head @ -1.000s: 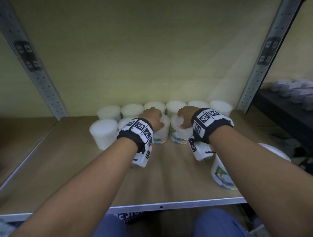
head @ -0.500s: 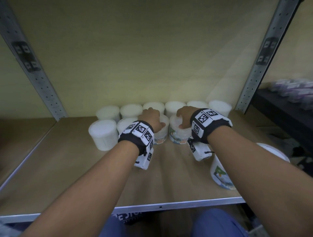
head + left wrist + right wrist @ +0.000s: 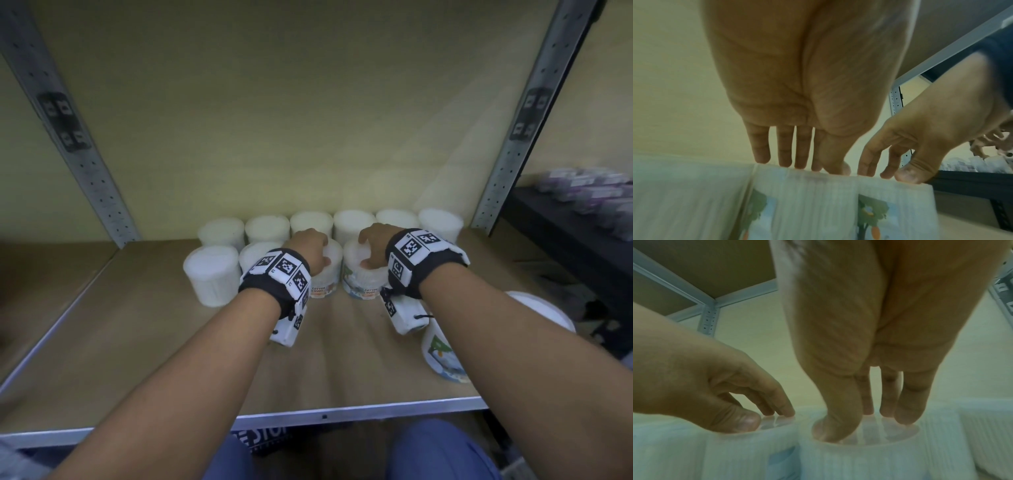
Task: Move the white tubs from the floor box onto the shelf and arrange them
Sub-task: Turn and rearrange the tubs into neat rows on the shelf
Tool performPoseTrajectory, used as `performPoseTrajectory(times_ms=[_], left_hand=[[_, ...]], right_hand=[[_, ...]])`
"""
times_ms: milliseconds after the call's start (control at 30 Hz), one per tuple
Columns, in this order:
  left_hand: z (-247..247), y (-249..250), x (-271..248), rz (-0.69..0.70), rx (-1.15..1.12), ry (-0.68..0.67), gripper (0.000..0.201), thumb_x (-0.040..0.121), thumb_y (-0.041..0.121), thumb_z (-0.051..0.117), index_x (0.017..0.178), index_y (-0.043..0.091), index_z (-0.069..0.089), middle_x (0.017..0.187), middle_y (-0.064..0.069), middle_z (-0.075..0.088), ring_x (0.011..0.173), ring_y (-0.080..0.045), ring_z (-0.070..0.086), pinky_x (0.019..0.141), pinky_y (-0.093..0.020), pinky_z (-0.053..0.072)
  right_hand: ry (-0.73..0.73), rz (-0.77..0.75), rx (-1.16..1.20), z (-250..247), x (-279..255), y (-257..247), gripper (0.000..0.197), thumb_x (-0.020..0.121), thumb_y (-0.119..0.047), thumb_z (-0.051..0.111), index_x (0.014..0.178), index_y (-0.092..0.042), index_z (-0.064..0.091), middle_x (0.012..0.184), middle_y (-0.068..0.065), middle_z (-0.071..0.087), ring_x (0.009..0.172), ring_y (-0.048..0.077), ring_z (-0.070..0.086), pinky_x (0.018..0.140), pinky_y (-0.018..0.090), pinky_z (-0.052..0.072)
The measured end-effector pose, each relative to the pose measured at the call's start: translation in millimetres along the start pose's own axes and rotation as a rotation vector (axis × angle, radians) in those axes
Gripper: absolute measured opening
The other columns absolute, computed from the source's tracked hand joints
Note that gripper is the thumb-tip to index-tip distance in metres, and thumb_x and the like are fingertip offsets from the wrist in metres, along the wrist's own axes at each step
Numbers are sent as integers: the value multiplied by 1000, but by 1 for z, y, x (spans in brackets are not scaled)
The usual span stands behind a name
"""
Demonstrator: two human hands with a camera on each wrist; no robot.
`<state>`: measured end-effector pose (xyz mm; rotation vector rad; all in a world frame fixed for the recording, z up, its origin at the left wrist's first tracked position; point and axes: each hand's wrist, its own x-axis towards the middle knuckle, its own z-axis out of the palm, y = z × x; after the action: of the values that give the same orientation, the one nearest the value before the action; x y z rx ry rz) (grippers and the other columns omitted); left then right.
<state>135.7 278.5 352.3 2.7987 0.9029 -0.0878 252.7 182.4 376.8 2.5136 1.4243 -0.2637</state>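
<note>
White tubs stand on the wooden shelf [image 3: 137,325] in two rows. The back row [image 3: 354,222] lines the wall, and the front row starts with a plain tub [image 3: 212,277] at the left. My left hand [image 3: 308,246] rests on top of a labelled tub [image 3: 323,287] in the front row, fingertips [image 3: 785,162] pressing its lid. My right hand [image 3: 373,246] rests on the neighbouring labelled tub [image 3: 363,284], with thumb and fingertips [image 3: 906,417] down on the lid. The two tubs stand side by side, touching or nearly so. Another labelled tub [image 3: 442,356] stands near the shelf's front right, partly hidden by my right forearm.
Grey perforated uprights [image 3: 78,154] [image 3: 524,130] frame the bay, and a yellow wall backs it. To the right, a dark shelf [image 3: 565,246] holds purple packs [image 3: 589,195]. The metal front edge [image 3: 325,411] runs below my arms. A printed box [image 3: 263,438] shows beneath it.
Both hands stay on the same two tubs. Nothing has visibly moved apart from a slight shift of the view.
</note>
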Motion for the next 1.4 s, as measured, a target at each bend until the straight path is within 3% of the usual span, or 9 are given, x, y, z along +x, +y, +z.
performPoseTrajectory(times_ms=[467, 867, 1400], left_hand=[[12, 11, -63, 17, -26, 9, 53, 93, 33, 55, 142, 15, 42, 142, -9, 43, 131, -28, 43, 108, -44, 38], [24, 24, -117, 29, -57, -16, 55, 91, 40, 57, 140, 20, 43, 145, -7, 43, 134, -25, 39, 110, -44, 37], [25, 39, -148, 68, -49, 16, 53, 93, 38, 55, 141, 17, 43, 143, -5, 43, 133, -25, 38, 110, -39, 35]], right_hand=[[-31, -39, 21, 11, -64, -6, 62, 88, -38, 63, 137, -4, 44, 139, 16, 49, 125, 30, 51, 106, 38, 43], [7, -108, 10, 31, -128, 0, 64, 90, -45, 57, 143, -14, 38, 144, 7, 44, 128, 26, 47, 105, 35, 39], [-30, -97, 172, 40, -150, 6, 65, 90, -37, 61, 145, -14, 36, 148, 5, 36, 133, 23, 42, 108, 32, 35]])
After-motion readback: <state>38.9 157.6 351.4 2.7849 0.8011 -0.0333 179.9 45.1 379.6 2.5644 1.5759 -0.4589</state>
